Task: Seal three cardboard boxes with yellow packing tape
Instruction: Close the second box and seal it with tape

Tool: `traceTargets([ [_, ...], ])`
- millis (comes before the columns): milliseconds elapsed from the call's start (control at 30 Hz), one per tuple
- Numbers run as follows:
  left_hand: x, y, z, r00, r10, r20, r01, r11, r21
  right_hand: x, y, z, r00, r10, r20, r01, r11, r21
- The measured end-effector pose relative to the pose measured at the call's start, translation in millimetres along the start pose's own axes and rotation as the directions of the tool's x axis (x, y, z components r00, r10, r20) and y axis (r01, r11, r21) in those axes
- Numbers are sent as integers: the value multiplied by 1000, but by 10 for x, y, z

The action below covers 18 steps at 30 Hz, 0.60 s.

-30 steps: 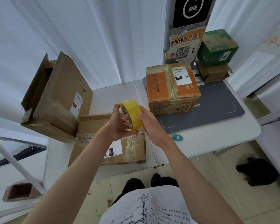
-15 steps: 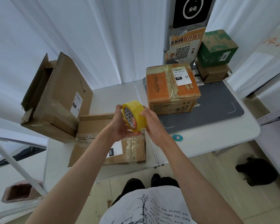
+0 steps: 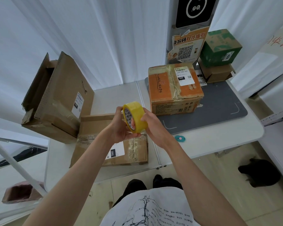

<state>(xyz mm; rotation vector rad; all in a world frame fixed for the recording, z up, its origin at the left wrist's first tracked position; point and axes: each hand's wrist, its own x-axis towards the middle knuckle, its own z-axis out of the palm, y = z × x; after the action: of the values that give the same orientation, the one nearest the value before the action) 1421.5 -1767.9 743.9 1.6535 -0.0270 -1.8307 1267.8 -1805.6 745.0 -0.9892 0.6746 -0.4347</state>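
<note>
**Hunting the tape's loose end above the flat box**

Head view: I see my left hand (image 3: 121, 128) gripping the yellow tape roll (image 3: 135, 119) through its core, steadying it on edge. My right hand (image 3: 151, 123) pinches at the outer rim, probably feeling for the free end. Directly beneath both hands lies the flat cardboard box (image 3: 121, 154), likely first for sealing; the orange box (image 3: 175, 88) sits beyond my right hand.

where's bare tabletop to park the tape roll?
Free: the white strip behind the flat box, between the open box and orange box; the grey mat right of the orange box; the front edge around the teal cutter. Crowded: the left side and the back right stack.
</note>
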Motion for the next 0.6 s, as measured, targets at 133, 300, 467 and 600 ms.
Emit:
traceTargets([
  [133, 35, -16, -19, 1000, -1, -16, 1, 1000, -18, 38, 4, 47, 997, -15, -69, 12, 999, -39],
  [300, 51, -31, 1, 1000, 1, -17, -1, 1000, -29, 61, 13, 61, 989, -7, -147, 0, 999, -44],
  [467, 32, -40, -10, 1000, -2, 18, 3, 999, -32, 46, 4, 28, 997, 9, -81, -7, 1000, 24],
  [600, 30, -50, -12, 1000, 2, 23, -1, 999, -33, 37, -3, 40, 998, -7, -59, 5, 1000, -29],
])
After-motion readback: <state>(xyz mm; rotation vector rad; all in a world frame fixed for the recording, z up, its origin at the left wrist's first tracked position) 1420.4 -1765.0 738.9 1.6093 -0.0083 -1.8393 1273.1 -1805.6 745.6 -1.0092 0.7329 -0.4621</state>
